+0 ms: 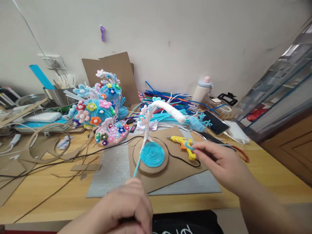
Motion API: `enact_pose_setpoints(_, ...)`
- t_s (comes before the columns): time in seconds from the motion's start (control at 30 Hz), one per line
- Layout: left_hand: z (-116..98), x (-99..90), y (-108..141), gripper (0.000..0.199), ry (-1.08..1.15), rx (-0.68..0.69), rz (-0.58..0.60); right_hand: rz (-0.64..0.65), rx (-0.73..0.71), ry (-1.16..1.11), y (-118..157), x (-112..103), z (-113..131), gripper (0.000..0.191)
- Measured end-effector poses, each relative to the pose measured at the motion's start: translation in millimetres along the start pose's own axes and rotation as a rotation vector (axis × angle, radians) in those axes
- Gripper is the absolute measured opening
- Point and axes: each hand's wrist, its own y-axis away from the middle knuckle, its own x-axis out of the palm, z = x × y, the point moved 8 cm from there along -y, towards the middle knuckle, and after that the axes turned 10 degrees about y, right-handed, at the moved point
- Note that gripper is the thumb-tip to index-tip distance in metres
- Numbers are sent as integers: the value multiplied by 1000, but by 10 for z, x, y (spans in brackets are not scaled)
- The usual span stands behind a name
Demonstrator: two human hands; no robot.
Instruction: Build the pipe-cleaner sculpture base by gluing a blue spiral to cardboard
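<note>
My left hand (pixel 122 208) is closed at the front edge of the table, with a light blue pipe cleaner (pixel 137 165) rising from its fingertips. The far end of that pipe cleaner reaches the round cardboard base (pixel 151 169), whose middle bears a blue coiled disc (pixel 153 154). On the base stands a white wrapped stem (pixel 168 109) that arches to the right, with small blue and pink flowers along it. My right hand (pixel 219 159) pinches a short curled light blue piece (pixel 188 145), which looks like pipe cleaner. Just behind its fingertips lies a yellow glue gun (pixel 181 140).
A cardboard sheet (pixel 175 172) lies on a grey cutting mat (pixel 107 175). Flower-covered blue yarn ornaments (pixel 97 112) stand at left. Several pipe cleaners (pixel 168 113) are heaped by the wall. A black cord (pixel 107 149) crosses the table. A phone (pixel 215 122) lies at right.
</note>
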Motion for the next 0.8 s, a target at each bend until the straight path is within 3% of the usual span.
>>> enact_pose_setpoints(0.13,37,-120,-184,11,-48,-33,-334,78,43,-247,168,218,253,18)
enact_pose_setpoints(0.3,47,-117,-399,6,60,-3,-519,145,106,-475,138,427,504,14)
enact_pose_setpoints(0.4,47,-127,-437,7,62,-2,-584,94,124,-488,119,442,558,12)
enact_pose_setpoints(0.6,75,-107,-413,12,-34,-21,-622,-153,6,-246,167,274,678,9)
enact_pose_setpoints(0.8,35,-107,-375,12,-188,4,-648,-6,104,-464,156,410,680,9)
